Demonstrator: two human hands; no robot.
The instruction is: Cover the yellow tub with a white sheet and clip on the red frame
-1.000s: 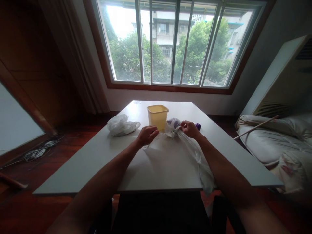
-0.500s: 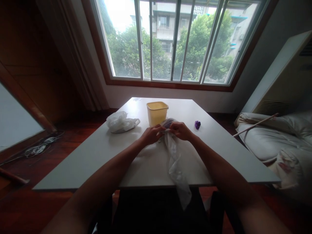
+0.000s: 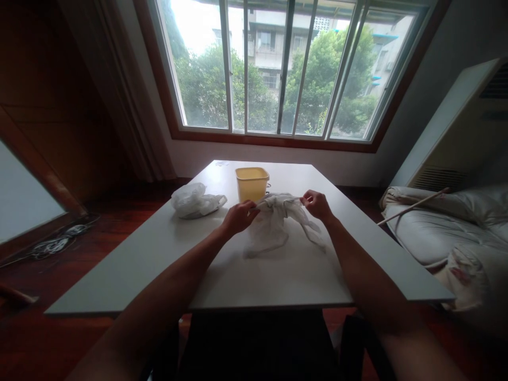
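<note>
My left grip [image 3: 238,216] and right grip [image 3: 316,205]: together half a second ago, now parted. Bag [image 3: 272,227]: one, formerly bunched, now spread between the two. Its loose end: formerly hanging past the counter's [image 3: 130,264] near edge, now short of it.

The base of the yellow tub [image 3: 251,185] is partly hidden behind the left hand [image 3: 241,216] and the held plastic bag [image 3: 272,227]. The forearms [image 3: 178,275] cover parts of the near edge of the table [image 3: 130,275]. An object [image 3: 221,164] at its far left corner is too small to identify.
</note>
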